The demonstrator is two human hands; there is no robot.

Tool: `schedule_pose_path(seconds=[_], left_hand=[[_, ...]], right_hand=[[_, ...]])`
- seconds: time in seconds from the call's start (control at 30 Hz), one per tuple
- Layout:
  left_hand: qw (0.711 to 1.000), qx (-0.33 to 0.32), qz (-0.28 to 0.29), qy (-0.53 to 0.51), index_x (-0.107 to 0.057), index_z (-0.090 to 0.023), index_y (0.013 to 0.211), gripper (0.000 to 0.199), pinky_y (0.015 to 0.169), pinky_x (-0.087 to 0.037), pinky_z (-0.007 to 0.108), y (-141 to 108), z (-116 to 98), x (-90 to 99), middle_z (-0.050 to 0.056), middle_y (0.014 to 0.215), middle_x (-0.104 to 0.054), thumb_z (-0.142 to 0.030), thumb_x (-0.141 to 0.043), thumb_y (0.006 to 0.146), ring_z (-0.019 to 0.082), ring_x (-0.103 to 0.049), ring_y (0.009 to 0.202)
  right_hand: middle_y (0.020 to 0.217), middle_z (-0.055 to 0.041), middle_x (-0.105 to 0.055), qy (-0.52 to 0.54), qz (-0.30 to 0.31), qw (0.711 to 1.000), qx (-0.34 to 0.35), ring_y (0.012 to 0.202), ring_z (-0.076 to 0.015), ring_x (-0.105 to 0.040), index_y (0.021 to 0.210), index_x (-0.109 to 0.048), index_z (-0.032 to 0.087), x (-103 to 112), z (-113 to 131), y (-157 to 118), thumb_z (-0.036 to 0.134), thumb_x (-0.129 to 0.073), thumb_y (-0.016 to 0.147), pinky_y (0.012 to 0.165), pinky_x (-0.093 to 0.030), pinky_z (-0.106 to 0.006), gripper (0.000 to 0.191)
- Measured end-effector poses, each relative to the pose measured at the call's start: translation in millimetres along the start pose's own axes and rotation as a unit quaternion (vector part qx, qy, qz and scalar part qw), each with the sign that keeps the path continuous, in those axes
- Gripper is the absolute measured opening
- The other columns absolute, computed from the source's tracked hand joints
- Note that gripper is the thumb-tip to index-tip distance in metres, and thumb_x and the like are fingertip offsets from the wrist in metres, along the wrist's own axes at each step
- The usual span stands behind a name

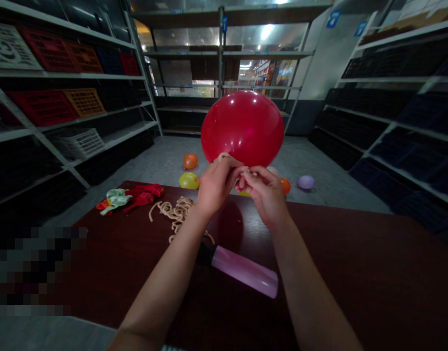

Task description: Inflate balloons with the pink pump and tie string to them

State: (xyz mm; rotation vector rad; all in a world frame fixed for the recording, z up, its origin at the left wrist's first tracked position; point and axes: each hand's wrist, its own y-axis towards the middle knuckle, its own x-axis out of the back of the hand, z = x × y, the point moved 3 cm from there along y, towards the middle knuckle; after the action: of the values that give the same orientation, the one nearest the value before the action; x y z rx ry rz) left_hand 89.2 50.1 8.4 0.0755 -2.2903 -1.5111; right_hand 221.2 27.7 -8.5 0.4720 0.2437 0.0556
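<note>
A large inflated red balloon (243,127) stands above the table's far edge, just beyond my hands. My left hand (217,181) and my right hand (265,191) meet at its underside, fingers pinched together around the neck, which they mostly hide. A bit of beige cord (224,155) shows over my left hand's knuckles. Behind my left forearm lies a loose heap of the same beige cord (177,210). Between my forearms a pink hand pump (245,271) with a dark end rests slantwise on the table.
Limp red balloons (143,197) and a pale green one (116,199) lie at the left of the dark table (341,253). Small inflated balloons, including orange (190,161), yellow (189,181) and purple (306,183), are on the floor beyond. Shelves with crates (44,107) line the sides.
</note>
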Motion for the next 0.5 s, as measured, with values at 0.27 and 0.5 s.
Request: schedule_pose_path(seconds=[0.27,0.5], left_hand=[[0.973,0.179,-0.101,-0.1,-0.058,-0.021,0.088,0.02,0.067,-0.046,0.028,3.0,6.5,-1.5,0.001,0.078,-0.063,-0.038,-0.063,0.097,0.012,-0.055,0.069],[0.943,0.256,-0.086,-0.192,-0.055,-0.021,0.079,0.035,0.061,-0.046,0.025,7.1,15.7,-2.1,0.001,0.07,-0.059,-0.05,-0.059,0.097,0.011,-0.054,0.064]], right_hand=[[0.063,0.003,-0.061,-0.108,-0.013,0.994,0.017,0.059,-0.0123,-0.06,0.081,-0.066,0.022,-5.8,0.6,-1.1,0.051,-0.071,0.085,0.06,-0.055,-0.028,0.03],[0.067,0.0028,-0.063,-0.223,-0.024,0.974,0.038,0.057,-0.0125,-0.063,0.08,-0.067,0.023,-4.4,7.6,-4.5,0.045,-0.067,0.088,0.057,-0.051,-0.026,0.023]])
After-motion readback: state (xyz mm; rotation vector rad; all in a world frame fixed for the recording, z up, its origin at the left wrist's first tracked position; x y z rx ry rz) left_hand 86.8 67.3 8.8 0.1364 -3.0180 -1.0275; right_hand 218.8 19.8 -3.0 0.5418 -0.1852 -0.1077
